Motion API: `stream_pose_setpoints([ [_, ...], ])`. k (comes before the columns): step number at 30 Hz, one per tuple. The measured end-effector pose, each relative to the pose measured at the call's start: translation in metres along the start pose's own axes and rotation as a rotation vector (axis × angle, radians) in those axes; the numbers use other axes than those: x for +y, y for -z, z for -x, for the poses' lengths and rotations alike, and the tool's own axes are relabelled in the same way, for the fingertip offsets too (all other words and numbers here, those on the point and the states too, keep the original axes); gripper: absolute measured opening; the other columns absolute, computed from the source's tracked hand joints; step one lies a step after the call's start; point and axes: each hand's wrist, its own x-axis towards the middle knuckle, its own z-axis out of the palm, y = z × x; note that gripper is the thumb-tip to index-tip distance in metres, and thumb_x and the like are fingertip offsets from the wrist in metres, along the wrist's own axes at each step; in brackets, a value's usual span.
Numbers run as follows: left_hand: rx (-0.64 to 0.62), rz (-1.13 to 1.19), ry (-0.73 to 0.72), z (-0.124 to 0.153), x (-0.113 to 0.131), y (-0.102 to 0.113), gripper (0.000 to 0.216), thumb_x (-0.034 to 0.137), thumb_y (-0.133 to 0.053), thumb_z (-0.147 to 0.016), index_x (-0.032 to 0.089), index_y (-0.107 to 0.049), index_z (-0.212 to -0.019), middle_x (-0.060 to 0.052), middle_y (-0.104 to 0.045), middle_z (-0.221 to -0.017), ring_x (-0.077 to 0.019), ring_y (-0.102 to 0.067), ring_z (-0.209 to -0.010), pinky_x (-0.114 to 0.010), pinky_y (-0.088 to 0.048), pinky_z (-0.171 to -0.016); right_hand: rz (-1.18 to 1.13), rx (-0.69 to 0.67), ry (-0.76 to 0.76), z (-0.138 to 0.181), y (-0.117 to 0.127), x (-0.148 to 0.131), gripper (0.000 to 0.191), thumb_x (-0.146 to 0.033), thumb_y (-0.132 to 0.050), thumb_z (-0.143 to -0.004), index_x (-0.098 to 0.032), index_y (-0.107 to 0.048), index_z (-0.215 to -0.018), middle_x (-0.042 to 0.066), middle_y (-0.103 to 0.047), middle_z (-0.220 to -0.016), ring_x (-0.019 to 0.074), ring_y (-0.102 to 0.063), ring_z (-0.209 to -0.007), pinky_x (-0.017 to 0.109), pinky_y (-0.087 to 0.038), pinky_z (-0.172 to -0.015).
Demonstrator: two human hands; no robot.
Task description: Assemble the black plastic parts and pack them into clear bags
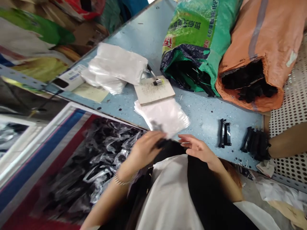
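Low at the table's front edge, close to my body, my left hand [150, 145] curls its fingers around a small black plastic part [161, 143], which is blurred and partly covered by the fingers. Facing it, my right hand [198, 149] has thumb and forefinger at the thin edge of what looks like a clear plastic bag [174, 139] between both hands. Just beyond lies a stack of clear bags [165, 116], partly under a pale board [154, 92]. A brush-like tool [155, 79] rests on that board.
Another bag pile [117, 65] lies at the back left. A green sack [194, 54] and an orange sack [266, 48] hold black parts. More black parts [224, 133] sit at right beside a tan shape. Bagged black pieces [103, 159] fill a striped-lined container [69, 140].
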Motion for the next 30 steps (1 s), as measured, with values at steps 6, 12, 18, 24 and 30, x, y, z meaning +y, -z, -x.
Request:
stream_pose_setpoints([
  [6, 0.010, -0.472, 0.392, 0.068, -0.115, 0.084, 0.029, 0.041, -0.056, -0.088, 0.029, -0.070, -0.110, -0.004, -0.075, -0.097, -0.0301, -0.072, -0.091, -0.045, -0.063, -0.081, 1.002, 0.821, -0.087, 0.065, 0.097, 0.008, 0.060, -0.059, -0.058, -0.093, -0.018, -0.061, -0.136, 0.022, -0.056, -0.139, 0.0403, -0.051, -0.131, 0.061, -0.040, -0.111],
  [12, 0.178, -0.475, 0.500, 0.028, -0.120, 0.038, 0.022, 0.033, -0.054, -0.088, 0.022, -0.070, -0.098, -0.007, -0.074, -0.096, -0.0256, -0.069, -0.096, -0.042, -0.060, -0.090, 1.261, 0.915, -0.525, 0.088, 0.131, 0.043, 0.086, -0.063, -0.067, -0.082, -0.005, -0.048, -0.143, 0.031, -0.059, -0.130, 0.0449, -0.059, -0.119, 0.056, -0.048, -0.097],
  [18, -0.125, -0.307, 0.278, -0.054, -0.053, -0.062, 0.011, 0.020, -0.060, -0.090, 0.015, -0.071, -0.088, -0.017, -0.071, -0.107, -0.0299, -0.067, -0.103, -0.043, -0.057, -0.092, 0.588, 0.845, -0.337, 0.081, 0.131, 0.042, 0.064, -0.060, -0.074, -0.073, -0.018, -0.066, -0.120, 0.011, -0.073, -0.104, 0.0279, -0.066, -0.091, 0.044, -0.053, -0.086],
  [24, -0.171, 0.189, 0.690, -0.082, -0.089, -0.050, 0.017, 0.023, -0.075, -0.073, 0.018, -0.060, -0.067, -0.001, -0.064, -0.070, -0.0177, -0.060, -0.067, -0.030, -0.048, -0.064, -0.177, 0.492, -0.178, 0.037, 0.075, 0.027, 0.041, -0.051, -0.081, -0.071, -0.021, -0.073, -0.098, 0.007, -0.074, -0.091, 0.0180, -0.063, -0.070, 0.031, -0.054, -0.064],
  [30, -0.067, 0.567, 0.816, -0.085, -0.107, -0.045, 0.018, 0.027, -0.073, -0.072, 0.018, -0.059, -0.077, 0.001, -0.064, -0.064, -0.0139, -0.057, -0.056, -0.025, -0.043, -0.055, -0.661, 0.035, -0.258, -0.024, 0.020, 0.026, 0.045, -0.058, -0.062, -0.084, -0.020, -0.072, -0.107, 0.010, -0.076, -0.101, 0.0174, -0.067, -0.075, 0.026, -0.056, -0.057],
])
